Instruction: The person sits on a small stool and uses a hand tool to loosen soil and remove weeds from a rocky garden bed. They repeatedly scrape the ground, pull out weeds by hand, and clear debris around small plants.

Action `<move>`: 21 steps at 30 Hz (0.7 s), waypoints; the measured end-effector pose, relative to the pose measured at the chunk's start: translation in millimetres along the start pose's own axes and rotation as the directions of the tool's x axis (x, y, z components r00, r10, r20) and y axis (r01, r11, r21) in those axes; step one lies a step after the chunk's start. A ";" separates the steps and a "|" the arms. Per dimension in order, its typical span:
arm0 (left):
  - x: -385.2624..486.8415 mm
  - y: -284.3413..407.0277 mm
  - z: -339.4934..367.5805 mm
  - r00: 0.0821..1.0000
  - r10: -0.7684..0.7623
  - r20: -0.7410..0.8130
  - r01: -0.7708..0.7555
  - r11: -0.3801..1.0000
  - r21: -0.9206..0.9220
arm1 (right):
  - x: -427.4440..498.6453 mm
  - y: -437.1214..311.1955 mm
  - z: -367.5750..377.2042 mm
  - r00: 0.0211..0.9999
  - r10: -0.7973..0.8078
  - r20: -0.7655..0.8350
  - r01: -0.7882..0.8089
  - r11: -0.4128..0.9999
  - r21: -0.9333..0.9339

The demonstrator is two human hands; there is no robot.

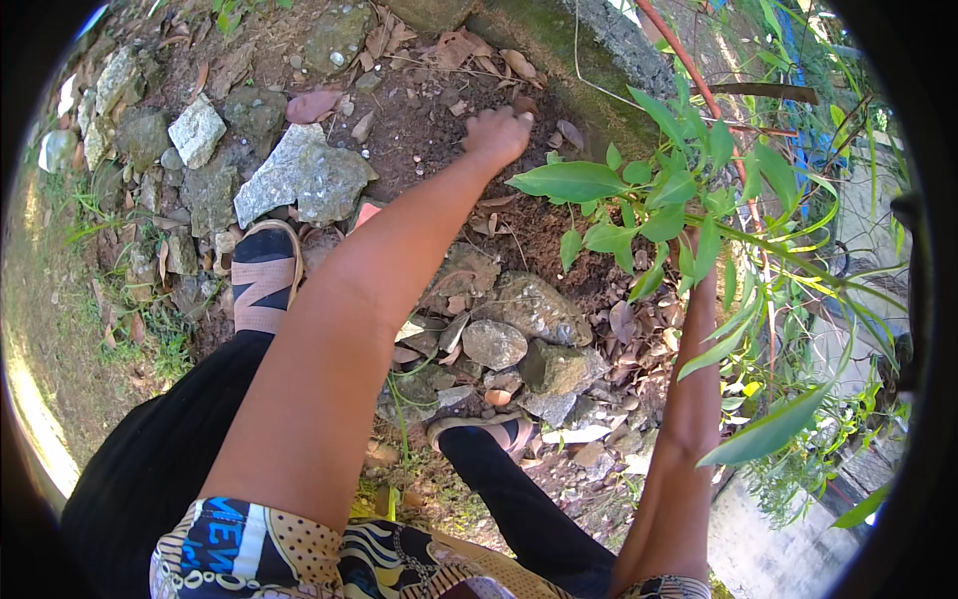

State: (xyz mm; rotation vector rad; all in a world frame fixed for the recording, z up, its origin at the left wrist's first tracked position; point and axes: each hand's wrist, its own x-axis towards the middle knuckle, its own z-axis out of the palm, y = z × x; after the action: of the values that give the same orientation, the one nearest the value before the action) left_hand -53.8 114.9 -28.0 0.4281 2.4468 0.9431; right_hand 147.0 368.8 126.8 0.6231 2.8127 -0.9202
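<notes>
My left hand (498,138) is down at the dark soil (419,127), its fingers curled away from me. A small brown piece (526,105) shows at its fingertips; I cannot tell whether it is held. On the right, a leafy green plant (666,195) leans across the view. Behind its leaves is my right hand (687,243), mostly hidden, close to the green stem (778,254); its grip cannot be seen. Loose reddish soil (576,262) lies between the two hands.
A mossy concrete edge (554,67) borders the soil at the top. Rough stones (307,172) lie to the left, and more stones (494,344) and dry leaves (629,322) lie nearer me. My sandalled feet (262,277) stand among them. A thin reddish stem (685,60) crosses at upper right.
</notes>
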 end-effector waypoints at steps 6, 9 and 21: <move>10.5 37.5 -5.6 0.897 0.308 0.317 -0.173 0.905 -0.388 | -37.8 -0.4 -17.2 0.990 0.139 0.001 -0.138 0.982 0.131; 9.9 38.0 -28.8 0.913 0.019 0.407 0.278 0.702 -0.656 | -47.4 -16.7 -44.6 0.967 0.252 0.043 -0.255 0.945 0.206; 5.5 -8.4 26.1 0.982 0.156 -0.106 -0.152 0.987 0.050 | -18.3 -7.6 7.1 0.998 -0.062 -0.016 0.059 0.985 -0.163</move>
State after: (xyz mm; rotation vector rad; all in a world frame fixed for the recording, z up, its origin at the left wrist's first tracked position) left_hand -45.3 125.5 -52.4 0.6030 2.5658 1.0034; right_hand 160.4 352.7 129.5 0.5313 2.9014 -0.6874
